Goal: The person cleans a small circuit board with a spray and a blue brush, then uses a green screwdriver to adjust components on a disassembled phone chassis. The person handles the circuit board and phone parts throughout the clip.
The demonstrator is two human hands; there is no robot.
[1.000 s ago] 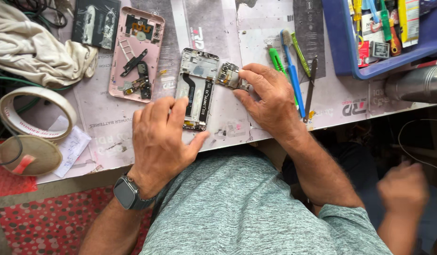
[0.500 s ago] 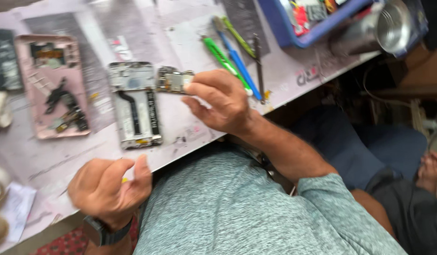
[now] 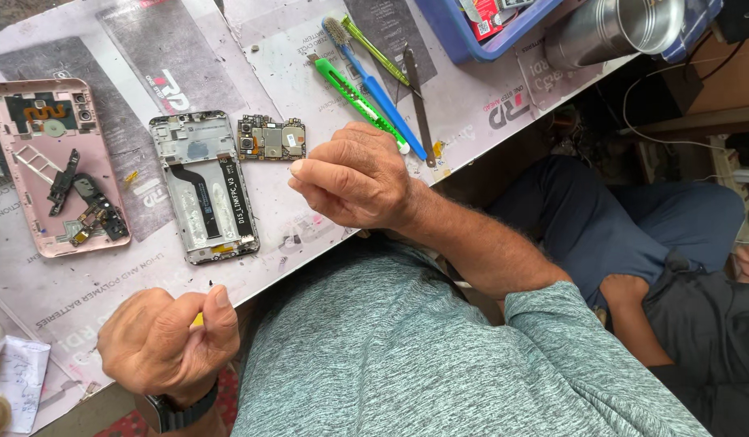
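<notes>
both hands off parts: my right hand (image 3: 354, 178) loosely curled, empty, beside one circuit board (image 3: 271, 138); left hand (image 3: 168, 340) pinching small yellow bit (image 3: 198, 320) at table edge. two opened phones: silver phone frame (image 3: 203, 186), pink phone shell (image 3: 55, 166).

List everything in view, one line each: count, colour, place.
opened phone frame: 1, silver with black flex cable, centre-left of table
circuit board: 1, dark with metal shields, just right of the frame's top
pink phone shell: 1, pink, loose dark parts inside, far left
brushes: 2, blue and green handles, upper middle
green tool: 1, beside the brushes
metal spudger: 1, dark, right of the brushes
blue tray: 1, top edge
metal can: 1, silver, lying top right
table mat: printed, grey-white
second person: dark clothes, seated at right
right hand: over table edge, nothing visibly held
left hand: closed grip on a small yellow item, wristwatch
</notes>
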